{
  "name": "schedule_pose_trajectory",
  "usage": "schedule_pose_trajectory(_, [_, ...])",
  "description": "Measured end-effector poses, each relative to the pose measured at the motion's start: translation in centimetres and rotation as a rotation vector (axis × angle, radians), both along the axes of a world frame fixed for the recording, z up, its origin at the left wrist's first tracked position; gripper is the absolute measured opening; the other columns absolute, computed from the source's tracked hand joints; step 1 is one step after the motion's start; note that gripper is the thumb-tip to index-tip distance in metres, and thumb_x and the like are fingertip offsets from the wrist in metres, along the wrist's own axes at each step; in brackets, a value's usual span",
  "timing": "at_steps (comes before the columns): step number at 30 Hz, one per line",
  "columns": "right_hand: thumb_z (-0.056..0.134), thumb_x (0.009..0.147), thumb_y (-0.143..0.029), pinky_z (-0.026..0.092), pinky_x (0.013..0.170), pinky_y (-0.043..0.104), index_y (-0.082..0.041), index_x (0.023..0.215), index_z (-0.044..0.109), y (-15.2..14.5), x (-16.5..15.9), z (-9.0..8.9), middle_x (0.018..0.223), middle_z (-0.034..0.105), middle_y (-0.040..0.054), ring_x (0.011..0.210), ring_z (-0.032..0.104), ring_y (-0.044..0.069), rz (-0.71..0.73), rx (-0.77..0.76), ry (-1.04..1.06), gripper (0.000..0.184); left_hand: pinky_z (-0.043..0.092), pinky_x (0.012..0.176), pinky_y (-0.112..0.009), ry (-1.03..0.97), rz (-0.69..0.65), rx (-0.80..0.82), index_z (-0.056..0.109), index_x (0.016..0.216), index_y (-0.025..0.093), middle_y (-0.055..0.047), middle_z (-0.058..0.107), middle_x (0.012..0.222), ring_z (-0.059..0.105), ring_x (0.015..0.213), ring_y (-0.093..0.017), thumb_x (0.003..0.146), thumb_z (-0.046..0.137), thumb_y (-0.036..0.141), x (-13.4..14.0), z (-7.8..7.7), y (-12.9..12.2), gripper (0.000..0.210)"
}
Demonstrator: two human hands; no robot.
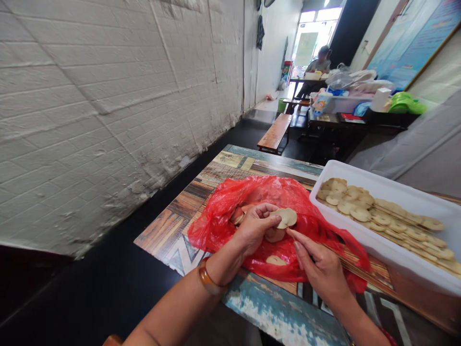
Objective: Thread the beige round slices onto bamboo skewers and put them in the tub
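Note:
My left hand [256, 225] pinches a pale beige, flat, lobed slice [287, 218] between thumb and fingers; its exact kind I cannot make out. Close to the slice's lower edge, my right hand [319, 262] is closed on a thin wooden skewer [290, 231], with the tip at the slice. Under both hands lies an opened red plastic bag [219, 218] with more such slices inside. One loose slice [276, 260] rests on the bag's near side. Several bare skewers [355, 262] lie together beside my right hand, partly over the bag.
At the right stands a white plastic tub [382, 185] with rows of skewered slices [389, 218]. The wood-patterned table [201, 192] runs beside a white wall [118, 110]. Beyond it are a wooden bench [276, 131], a cluttered table and a seated person [320, 62].

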State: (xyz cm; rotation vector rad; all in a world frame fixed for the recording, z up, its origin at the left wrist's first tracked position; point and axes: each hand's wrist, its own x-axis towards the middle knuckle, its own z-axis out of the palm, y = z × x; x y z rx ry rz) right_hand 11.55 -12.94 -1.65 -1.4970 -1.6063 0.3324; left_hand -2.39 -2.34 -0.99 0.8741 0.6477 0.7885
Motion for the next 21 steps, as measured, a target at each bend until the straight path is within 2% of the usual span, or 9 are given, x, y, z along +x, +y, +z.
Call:
schedule_pose_trajectory(6, [0.046,0.09,-0.027,0.057,0.08,0.031,-0.019,0.107,0.068,0.07,0.09,-0.31,0.099,0.074,0.0053,0.088,0.071,0.02,-0.011,-0.005,0.008,0.029,0.041,0.053,-0.019,-0.008,-0.003,-0.034,0.062,0.083,0.014,-0.002,0.065,0.074,0.058,0.056,-0.008,0.057,0.081,0.035,0.14,0.13,-0.02,0.039])
schedule_pose_trajectory(12, [0.046,0.091,-0.029,0.057,0.07,0.028,-0.018,0.098,0.067,0.04,-0.07,-0.3,0.078,0.073,0.0038,0.071,0.071,0.018,-0.05,-0.034,-0.025,0.026,0.044,0.056,-0.019,-0.028,-0.027,-0.031,0.061,0.083,0.013,-0.003,0.066,0.075,0.059,0.059,-0.009,0.056,0.081,0.032,0.23,-0.05,-0.23,0.039])
schedule_pose_trajectory(16, [0.044,0.091,-0.03,0.053,0.061,0.025,-0.02,0.093,0.066,0.02,-0.22,-0.11,0.055,0.062,-0.0017,0.059,0.067,0.017,-0.065,-0.047,-0.038,0.024,0.045,0.059,-0.02,-0.026,-0.04,-0.018,0.061,0.083,0.013,-0.003,0.066,0.077,0.06,0.061,-0.01,0.056,0.081,0.033,0.24,-0.25,-0.28,0.038])
schedule_pose_trajectory(21, [0.042,0.091,-0.032,0.05,0.055,0.024,-0.021,0.094,0.065,0.05,-0.14,-0.24,0.055,0.06,-0.0026,0.053,0.063,0.016,-0.068,-0.059,-0.032,0.025,0.042,0.055,-0.019,0.022,-0.033,0.051,0.061,0.084,0.014,-0.001,0.065,0.072,0.057,0.058,-0.009,0.059,0.079,0.032,0.25,-0.25,-0.24,0.036])
